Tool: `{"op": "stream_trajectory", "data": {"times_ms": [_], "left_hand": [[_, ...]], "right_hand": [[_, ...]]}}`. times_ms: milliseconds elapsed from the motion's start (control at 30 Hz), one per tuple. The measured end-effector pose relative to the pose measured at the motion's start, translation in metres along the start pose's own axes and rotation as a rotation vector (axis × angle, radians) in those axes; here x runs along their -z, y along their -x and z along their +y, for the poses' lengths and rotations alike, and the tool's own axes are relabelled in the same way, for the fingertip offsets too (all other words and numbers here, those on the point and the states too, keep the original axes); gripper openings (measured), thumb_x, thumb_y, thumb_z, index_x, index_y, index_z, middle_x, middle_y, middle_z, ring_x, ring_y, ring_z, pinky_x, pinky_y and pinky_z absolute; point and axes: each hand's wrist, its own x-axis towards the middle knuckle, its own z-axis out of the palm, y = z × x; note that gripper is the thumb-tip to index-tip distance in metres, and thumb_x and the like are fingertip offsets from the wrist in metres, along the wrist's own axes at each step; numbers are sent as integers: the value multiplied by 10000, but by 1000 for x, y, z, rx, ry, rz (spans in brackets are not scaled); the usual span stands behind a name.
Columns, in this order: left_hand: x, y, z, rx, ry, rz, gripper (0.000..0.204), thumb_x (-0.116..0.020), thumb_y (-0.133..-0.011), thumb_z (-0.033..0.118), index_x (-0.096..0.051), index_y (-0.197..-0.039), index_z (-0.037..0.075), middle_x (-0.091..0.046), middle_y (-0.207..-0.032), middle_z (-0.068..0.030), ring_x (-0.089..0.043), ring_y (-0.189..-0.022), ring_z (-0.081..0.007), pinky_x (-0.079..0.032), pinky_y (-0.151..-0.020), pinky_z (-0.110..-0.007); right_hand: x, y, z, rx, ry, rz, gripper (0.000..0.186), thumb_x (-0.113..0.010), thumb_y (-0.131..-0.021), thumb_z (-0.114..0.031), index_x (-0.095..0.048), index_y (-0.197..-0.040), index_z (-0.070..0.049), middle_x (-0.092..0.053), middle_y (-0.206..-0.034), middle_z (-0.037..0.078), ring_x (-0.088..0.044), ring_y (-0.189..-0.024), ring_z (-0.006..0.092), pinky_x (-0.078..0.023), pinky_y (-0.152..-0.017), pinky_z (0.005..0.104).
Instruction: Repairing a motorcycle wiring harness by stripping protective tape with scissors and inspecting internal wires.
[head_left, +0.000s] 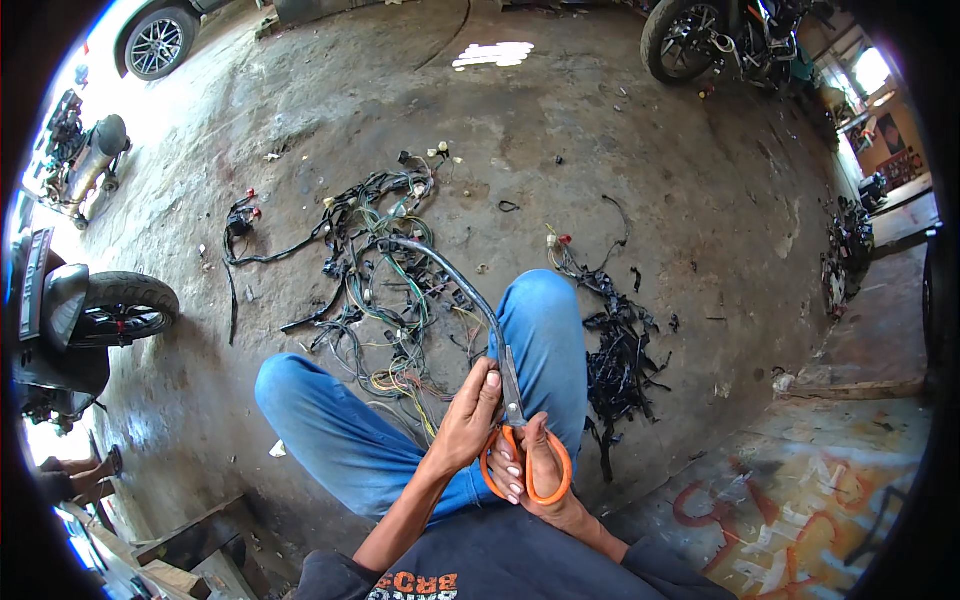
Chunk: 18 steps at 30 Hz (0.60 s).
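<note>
I sit on a concrete floor with my knees up in blue jeans. My right hand (535,470) grips the orange handles of a pair of scissors (516,440), blades pointing up along a black-sheathed cable (455,280). My left hand (470,415) pinches that cable just beside the blades. The cable arches up and away into a tangled wiring harness (385,270) of green, yellow and black wires spread on the floor between and beyond my knees.
A pile of black tape scraps (620,360) lies right of my right knee. A motorcycle wheel (125,308) stands at the left, another motorcycle (720,35) at the top right, a car wheel (158,42) top left. Wooden planks (190,545) sit at lower left.
</note>
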Motion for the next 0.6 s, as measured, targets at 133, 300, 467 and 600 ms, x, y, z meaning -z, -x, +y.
{"op": "stream_trajectory", "data": {"times_ms": [133, 300, 467, 600], "left_hand": [[9, 6, 10, -25, -40, 6, 304, -391, -1098, 321, -472, -1111, 28, -396, -764, -3, -383, -684, -85, -368, -603, -276], [21, 13, 22, -68, -78, 9, 272, -387, -1099, 284, -458, -1078, 23, -401, -776, -34, -388, -707, -106, -382, -630, -295], [31, 21, 23, -63, -97, -13, 244, -407, -1091, 245, -445, -1040, 10, -414, -789, -91, -410, -720, -164, -407, -667, -330], [37, 20, 31, -221, -256, -28, 243, -416, -1088, 234, -451, -1001, 10, -402, -785, -51, -394, -725, -137, -396, -659, -308]], "right_hand": [[-9, -1, -2, -27, -79, -77, 726, -325, -904, -791, -447, -745, -93, -379, -557, -41, -386, -382, 79, -364, -353, 230], [-18, -4, -2, -86, -189, -136, 728, -307, -911, -785, -453, -741, -92, -385, -550, -40, -390, -380, 77, -363, -336, 231], [-17, 1, -4, -167, -342, -252, 715, -303, -914, -773, -439, -736, -94, -376, -550, -43, -381, -379, 70, -363, -335, 219], [-11, 3, -7, -79, -139, -295, 721, -308, -916, -767, -459, -732, -87, -391, -525, -38, -399, -369, 67, -372, -323, 207]]}}
